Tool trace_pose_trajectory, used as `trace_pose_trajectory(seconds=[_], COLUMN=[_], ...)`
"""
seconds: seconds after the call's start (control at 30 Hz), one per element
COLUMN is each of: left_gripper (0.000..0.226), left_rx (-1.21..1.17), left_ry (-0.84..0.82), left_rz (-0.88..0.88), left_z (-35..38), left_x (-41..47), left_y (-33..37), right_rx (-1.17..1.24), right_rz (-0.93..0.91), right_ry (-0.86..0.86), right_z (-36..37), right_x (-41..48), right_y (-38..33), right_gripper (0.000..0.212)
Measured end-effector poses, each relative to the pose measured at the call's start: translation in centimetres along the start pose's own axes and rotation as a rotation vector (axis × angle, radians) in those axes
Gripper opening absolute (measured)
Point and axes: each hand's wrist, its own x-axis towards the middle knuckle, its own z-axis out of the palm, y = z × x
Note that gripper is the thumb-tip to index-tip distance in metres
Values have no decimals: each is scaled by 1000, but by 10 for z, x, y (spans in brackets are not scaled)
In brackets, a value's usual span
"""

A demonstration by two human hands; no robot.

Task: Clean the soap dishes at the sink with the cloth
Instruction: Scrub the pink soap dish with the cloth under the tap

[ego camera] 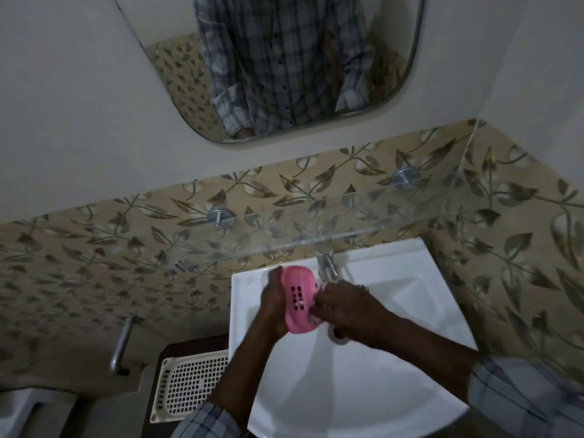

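A pink soap dish [298,298] with a slotted bottom is held over the white sink [395,311], just left of the tap. My left hand [273,303] grips the dish along its left edge. My right hand [343,306] is pressed against the dish's right side with its fingers curled. A bit of pale cloth [319,287] shows between those fingers and the dish; most of the cloth is hidden under the hand.
A chrome tap [327,263] stands at the back of the sink, under a glass shelf [284,235]. A cream perforated tray [189,384] lies left of the sink. A metal bar [121,343] sticks out of the left wall. A mirror [284,64] hangs above.
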Motion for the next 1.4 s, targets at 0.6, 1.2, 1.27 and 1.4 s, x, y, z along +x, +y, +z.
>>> trace_pose_trajectory(seconds=[0.6,1.2,1.27,1.4], left_gripper=[42,50,50,57], left_rx=[83,134,70,21], left_ry=[-137,28,43,95], left_rz=[-77,13,34,187], left_z=[-4,10,10,10], left_x=[0,-5,-6,-8], left_y=[27,18,16,-19], right_rx=[-34,-27,257,1126], right_rz=[-41,-184,148,895], right_ry=[51,-109,-52,-72], right_z=[5,14,14,8], right_x=[26,14,16,30], right_y=[-1,2,-16,-37], right_gripper=[26,28,29,19])
